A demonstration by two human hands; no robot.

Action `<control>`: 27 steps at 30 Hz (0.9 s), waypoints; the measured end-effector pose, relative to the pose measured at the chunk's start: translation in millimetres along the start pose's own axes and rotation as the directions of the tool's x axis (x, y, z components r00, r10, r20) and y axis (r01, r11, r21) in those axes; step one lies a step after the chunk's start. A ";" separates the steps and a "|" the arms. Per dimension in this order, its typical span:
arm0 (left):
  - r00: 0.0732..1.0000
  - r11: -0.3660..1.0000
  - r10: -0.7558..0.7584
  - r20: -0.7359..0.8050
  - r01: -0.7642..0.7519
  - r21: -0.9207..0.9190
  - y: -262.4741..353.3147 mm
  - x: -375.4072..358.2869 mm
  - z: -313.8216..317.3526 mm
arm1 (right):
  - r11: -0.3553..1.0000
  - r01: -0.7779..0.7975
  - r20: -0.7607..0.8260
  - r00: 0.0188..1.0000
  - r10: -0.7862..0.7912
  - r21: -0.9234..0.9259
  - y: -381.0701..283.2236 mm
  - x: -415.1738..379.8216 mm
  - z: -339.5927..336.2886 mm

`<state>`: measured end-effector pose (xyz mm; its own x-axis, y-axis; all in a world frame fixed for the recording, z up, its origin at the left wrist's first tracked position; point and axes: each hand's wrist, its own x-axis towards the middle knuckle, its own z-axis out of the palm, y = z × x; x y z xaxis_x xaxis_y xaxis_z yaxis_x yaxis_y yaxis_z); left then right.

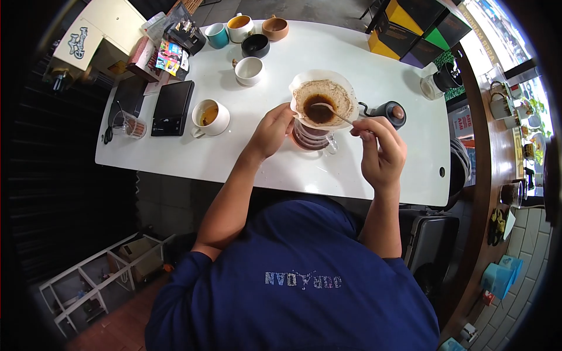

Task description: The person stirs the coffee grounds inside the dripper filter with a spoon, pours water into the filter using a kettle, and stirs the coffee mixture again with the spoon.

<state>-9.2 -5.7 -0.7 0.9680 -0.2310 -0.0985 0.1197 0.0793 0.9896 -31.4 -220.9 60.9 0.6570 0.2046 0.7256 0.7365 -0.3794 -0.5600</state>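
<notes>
Indoors, glossy white table (281, 169), tiled wall (530, 245)

Both bare forearms are raised toward the frame's centre; the bare left hand (273, 130) is half-curled, the bare right hand (381, 151) pinched at fingertips.

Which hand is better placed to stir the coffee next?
Probably the right hand: it holds the spoon, angled into the coffee. The left hand is at the paper filter's edge.
</notes>
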 end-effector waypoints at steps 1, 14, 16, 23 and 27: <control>1.000 1.000 -0.004 -0.003 0.004 -0.006 2.2 -0.2 0.7 | 0.992 -0.075 -0.041 0.996 0.080 0.101 -1.5 -1.6 1.2; 1.000 0.999 -0.013 0.006 0.013 -0.042 -8.0 -3.6 -2.0 | 0.968 -0.247 -0.099 0.963 0.249 0.035 -0.4 -17.5 -2.5; 1.000 0.999 -0.012 0.006 0.012 -0.049 -8.2 -3.7 -1.1 | 0.970 -0.227 -0.130 0.968 0.215 -0.083 -2.2 -17.0 -4.4; 1.000 0.999 0.022 0.008 -0.022 -0.036 -3.7 -2.5 -0.3 | 0.958 -0.179 -0.132 0.980 0.152 -0.226 -6.9 -11.8 -2.1; 1.000 1.000 0.021 -0.006 -0.021 -0.022 -1.3 -2.8 1.1 | 0.950 -0.168 -0.163 0.978 0.128 -0.262 -6.3 -10.5 1.9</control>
<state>-12.2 -6.2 -1.6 0.9715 -0.2234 -0.0788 0.1044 0.1052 0.9890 -42.7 -219.0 56.1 0.7108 0.0045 0.7033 0.5473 -0.6316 -0.5491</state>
